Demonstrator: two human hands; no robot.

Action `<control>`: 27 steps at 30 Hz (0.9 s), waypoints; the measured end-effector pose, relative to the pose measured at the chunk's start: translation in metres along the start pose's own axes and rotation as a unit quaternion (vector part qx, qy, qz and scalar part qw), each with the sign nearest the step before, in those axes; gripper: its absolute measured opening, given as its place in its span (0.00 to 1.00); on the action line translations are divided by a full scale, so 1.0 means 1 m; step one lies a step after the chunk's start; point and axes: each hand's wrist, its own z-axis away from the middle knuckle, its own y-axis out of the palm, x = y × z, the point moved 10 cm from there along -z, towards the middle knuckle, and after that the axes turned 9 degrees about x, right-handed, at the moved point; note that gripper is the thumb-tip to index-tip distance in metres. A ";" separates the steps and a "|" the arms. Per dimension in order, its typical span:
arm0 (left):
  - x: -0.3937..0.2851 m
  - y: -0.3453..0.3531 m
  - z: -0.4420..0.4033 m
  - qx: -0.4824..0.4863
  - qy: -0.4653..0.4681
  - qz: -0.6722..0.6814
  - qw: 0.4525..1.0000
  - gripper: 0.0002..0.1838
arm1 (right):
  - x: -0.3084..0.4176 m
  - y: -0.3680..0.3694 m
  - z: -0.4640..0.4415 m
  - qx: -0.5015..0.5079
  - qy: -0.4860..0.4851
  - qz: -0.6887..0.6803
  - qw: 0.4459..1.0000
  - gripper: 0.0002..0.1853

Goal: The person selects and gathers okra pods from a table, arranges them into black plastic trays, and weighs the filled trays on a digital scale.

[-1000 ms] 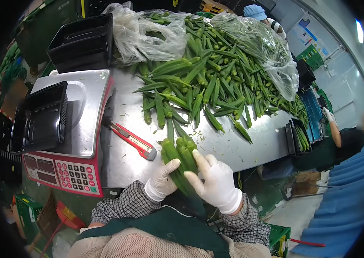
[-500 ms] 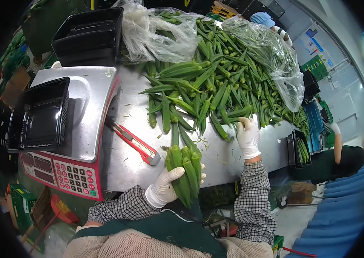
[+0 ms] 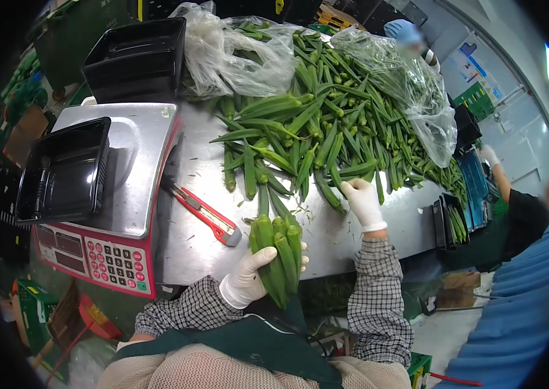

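My left hand (image 3: 248, 275), in a white glove, is wrapped around a bunch of green okra pods (image 3: 277, 259), held upright with the stem ends up, just off the near edge of the steel table (image 3: 203, 142). My right hand (image 3: 364, 202), also gloved, is closed at the near edge of the large okra pile (image 3: 333, 110). Its thumb and fingertips pinch the end of an okra pod (image 3: 335, 174) there; the exact grip is partly hidden. Left of the bunch, a red utility knife (image 3: 206, 217) lies on the table.
At left a red-edged scale (image 3: 138, 168) carries a black tray (image 3: 63, 172); more black trays (image 3: 135, 58) stand behind it. Clear plastic bags (image 3: 242, 58) lie over the pile's back. A crate with okra (image 3: 449, 223) sits at right, near a co-worker (image 3: 524, 214).
My right hand has shifted slightly left along the pile's edge and its fingers have closed. My left hand keeps its bunch in place. The co-worker's arm at right has moved up.
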 end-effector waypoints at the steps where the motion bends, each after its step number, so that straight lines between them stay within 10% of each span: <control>1: 0.000 0.001 -0.001 0.002 0.002 0.020 1.000 0.31 | -0.012 0.004 0.008 0.059 0.043 -0.131 0.989 0.13; 8: 0.003 0.000 0.000 0.014 -0.004 -0.018 1.000 0.32 | 0.001 0.040 0.065 0.267 -0.023 -0.653 0.708 0.14; 16: 0.001 0.003 0.000 0.023 0.002 -0.019 1.000 0.31 | 0.026 0.049 0.092 0.290 -0.039 -0.710 0.641 0.15; 27: 0.000 0.001 0.001 0.017 0.003 -0.016 1.000 0.31 | 0.003 0.006 0.119 0.004 -0.040 -0.275 0.961 0.08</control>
